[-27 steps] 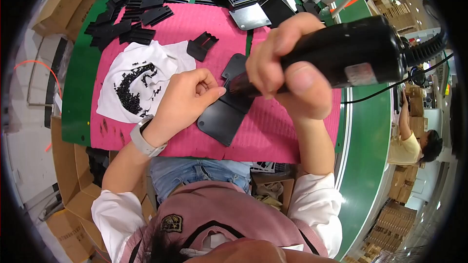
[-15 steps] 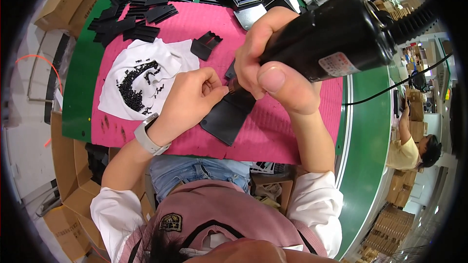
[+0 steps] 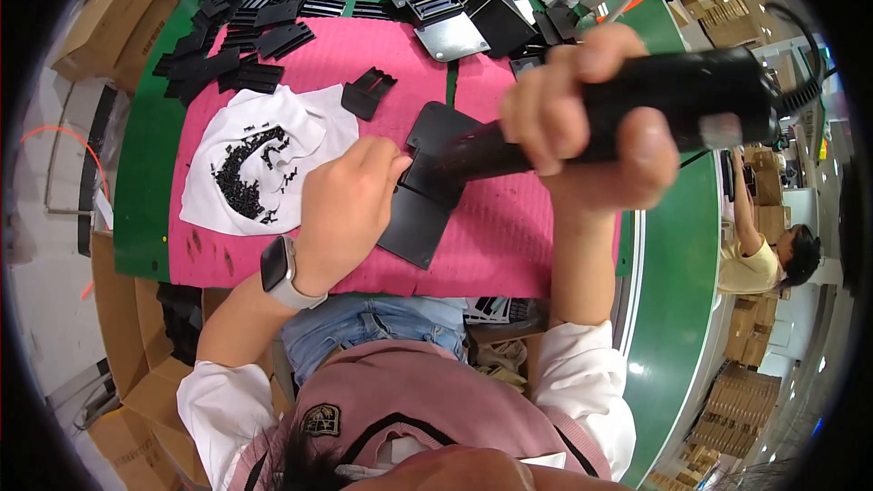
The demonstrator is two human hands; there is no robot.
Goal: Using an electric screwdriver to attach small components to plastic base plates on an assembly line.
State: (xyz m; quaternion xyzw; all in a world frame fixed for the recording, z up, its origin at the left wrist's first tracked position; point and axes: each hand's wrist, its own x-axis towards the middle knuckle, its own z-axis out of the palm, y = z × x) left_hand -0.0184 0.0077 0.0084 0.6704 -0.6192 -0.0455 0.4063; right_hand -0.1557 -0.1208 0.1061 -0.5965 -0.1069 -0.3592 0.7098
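My right hand [image 3: 591,123], blurred by motion, is wrapped round a black electric screwdriver [image 3: 691,100]. It lies tilted, its narrower end pointing left and down over a black plastic part [image 3: 418,227]. Whether its tip touches the part cannot be told. That part, made of flat panels, rests on a pink mat [image 3: 500,245]. My left hand [image 3: 350,195] is closed, its curled fingertips at the part's left edge; what they pinch is hidden. Left of this hand, a white cloth [image 3: 200,191] bears a heap of small black screws [image 3: 238,177]. A smaller black plastic piece [image 3: 368,93] lies beyond the hand.
Several black plastic pieces [image 3: 282,36] are piled along the far side of the green table [image 3: 141,227]. Larger black panels [image 3: 450,36] lie at the far middle. Cardboard boxes [image 3: 127,309] stand at the left. A co-worker in a yellow top [image 3: 750,268] is at the right.
My right hand has swung the screwdriver to a flatter tilt, its rear end farther right. More of the black plastic part shows. My left hand has shifted slightly, its fingers still curled.
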